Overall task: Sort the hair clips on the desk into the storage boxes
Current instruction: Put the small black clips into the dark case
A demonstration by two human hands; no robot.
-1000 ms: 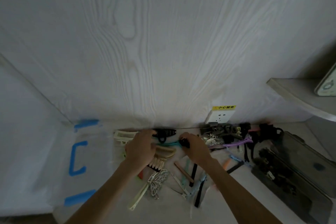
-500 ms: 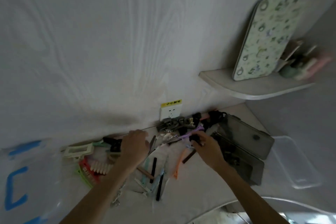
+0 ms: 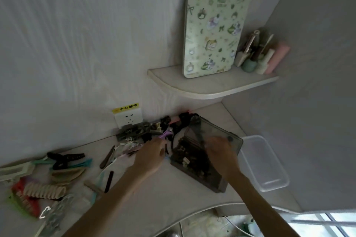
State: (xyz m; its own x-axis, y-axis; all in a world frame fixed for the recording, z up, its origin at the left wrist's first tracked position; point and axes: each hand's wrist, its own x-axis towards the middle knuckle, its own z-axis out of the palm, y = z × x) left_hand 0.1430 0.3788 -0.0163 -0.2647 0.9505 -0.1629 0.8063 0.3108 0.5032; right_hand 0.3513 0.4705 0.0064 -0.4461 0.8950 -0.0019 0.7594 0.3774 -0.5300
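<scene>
Reaching over the dark storage box [image 3: 204,158], the right hand [image 3: 221,152] hovers (grip indiscernible, blurred), presumably depositing a clip. Left hand [image 3: 151,153] rests beside it; its fingers unclear. Loose hair clips [image 3: 63,161] lie left on the bench [image 3: 158,194].

Single head-worn wide-angle view, looking forward and steeply down from above the person's forearms onto a pale desk [image 3: 167,183] set against a wood-grain wall, with straight edges bowed by the lens. The camera faces the desk's far right corner, so the corner shelf [image 3: 212,87] sits high in the frame and the wall socket [image 3: 128,119] near centre, while both hands, left hand [image 3: 149,157] and right hand [image 3: 221,157], lie close below the middle. No second view is given, so no shared region exists.
</scene>
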